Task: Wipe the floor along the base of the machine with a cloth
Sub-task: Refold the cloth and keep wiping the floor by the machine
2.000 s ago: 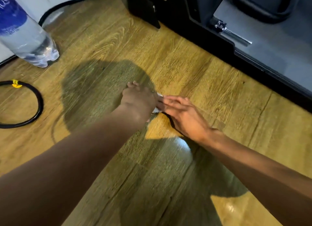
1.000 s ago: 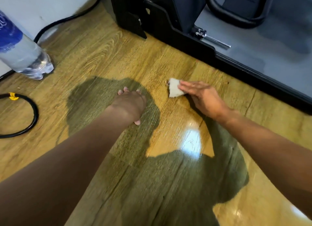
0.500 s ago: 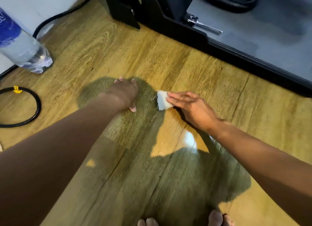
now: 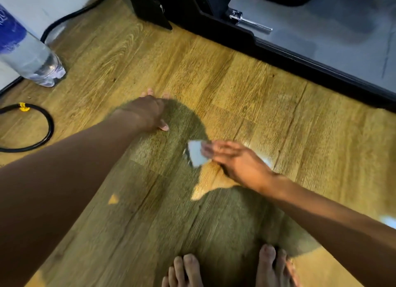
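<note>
Since the cloth (image 4: 194,154) looks limp and light, the right hand (image 4: 237,161) pins it flat under straight fingers.

My right hand (image 4: 235,160) is coming out blurred, and its fingers are covering the right edge of the cloth (image 4: 195,153) — I'm not making out its full shape. The back of my left hand (image 4: 145,113) is hiding most of its fingers. The frame is cutting off the bottle (image 4: 27,53) at upper left, the machine (image 4: 235,36) along the top and my toes (image 4: 186,269) at the bottom.

Warm light fell bright on the floor (image 4: 246,89); the person's broad shadow darkened frame centre, glare right, edges motion-blurred.
</note>
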Demonstrator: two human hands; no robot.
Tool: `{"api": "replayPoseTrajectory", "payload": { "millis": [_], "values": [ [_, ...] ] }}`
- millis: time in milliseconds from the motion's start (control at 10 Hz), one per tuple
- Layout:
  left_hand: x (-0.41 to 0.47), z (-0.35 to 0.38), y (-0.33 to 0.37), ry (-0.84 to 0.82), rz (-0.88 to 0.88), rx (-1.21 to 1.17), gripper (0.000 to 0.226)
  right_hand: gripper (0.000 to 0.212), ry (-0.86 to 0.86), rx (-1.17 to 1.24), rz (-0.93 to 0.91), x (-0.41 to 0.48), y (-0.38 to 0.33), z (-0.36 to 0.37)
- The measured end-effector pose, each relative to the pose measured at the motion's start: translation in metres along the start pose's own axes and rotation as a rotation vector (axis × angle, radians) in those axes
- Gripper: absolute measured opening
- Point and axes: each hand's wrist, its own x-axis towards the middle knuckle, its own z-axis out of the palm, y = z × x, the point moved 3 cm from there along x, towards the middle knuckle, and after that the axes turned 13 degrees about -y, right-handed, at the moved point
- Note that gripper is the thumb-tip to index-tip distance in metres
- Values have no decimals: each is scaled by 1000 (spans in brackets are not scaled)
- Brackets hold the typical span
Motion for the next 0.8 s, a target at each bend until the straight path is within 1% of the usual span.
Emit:
{"api": "replayPoseTrajectory", "payload": {
  "millis": [100,200,300,400,500,600,700,800],
  "values": [
    [-8,1,5,61,38,-3,97,74,172,43,283,8,8,-3],
    [-13,3,16,119,83,23,91,62,169,348,238,-11,-10,33],
    [-18,9,36,135,151,-11,77,41,-65,-190,-167,-39,-44,51],
    [-18,12,48,132,176,-54,77,44,-84,-412,-217,-41,-26,23],
    [-18,11,59,92,156,-48,94,63,27,-186,92,-24,27,-3],
    [-17,9,64,60,121,-2,102,59,158,-195,214,-25,28,-6],
    [-13,7,71,25,74,92,107,47,75,-155,-55,-46,0,27],
    [-12,5,75,7,60,136,108,49,16,-189,-223,-48,6,19]
  ]
}}
